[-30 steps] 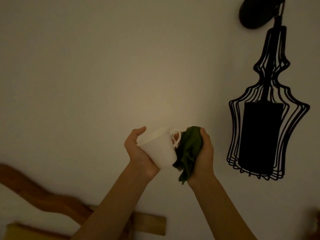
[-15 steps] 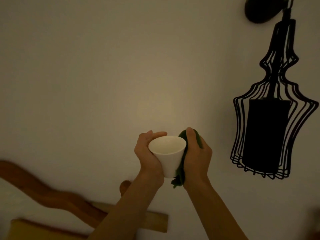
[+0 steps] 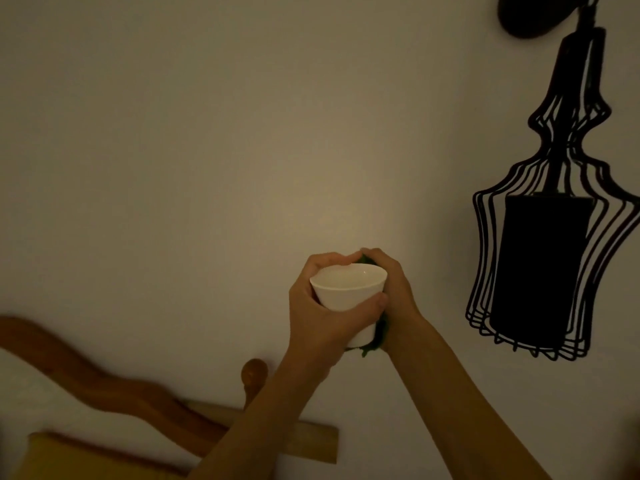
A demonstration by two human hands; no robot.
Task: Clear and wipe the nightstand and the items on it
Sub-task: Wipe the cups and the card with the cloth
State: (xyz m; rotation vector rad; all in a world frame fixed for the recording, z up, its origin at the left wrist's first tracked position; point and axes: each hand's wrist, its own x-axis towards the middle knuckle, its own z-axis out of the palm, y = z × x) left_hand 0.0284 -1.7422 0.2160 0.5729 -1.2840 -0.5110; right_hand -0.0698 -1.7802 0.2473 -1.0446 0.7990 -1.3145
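Note:
I hold a white cup [image 3: 346,289] up in front of a pale wall, its open mouth turned toward me. My left hand [image 3: 318,306] grips the cup from the left, thumb across its front and fingers over the far rim. My right hand [image 3: 394,289] presses a dark green cloth [image 3: 375,337] against the cup's right side. Only slivers of the cloth show, at the top between my hands and below the cup. The cup's handle is hidden. The nightstand is out of view.
A black wire-cage wall lamp [image 3: 547,265] hangs at the right, close to my right forearm. A curved wooden headboard [image 3: 114,386] with a round knob [image 3: 254,372] runs along the lower left, above white bedding. A wooden strip [image 3: 311,441] sits on the wall behind my left arm.
The cup has turned from lying sideways with its handle showing to facing me with its mouth. My right hand closed in with the cloth against the cup's side, and both hands shifted right.

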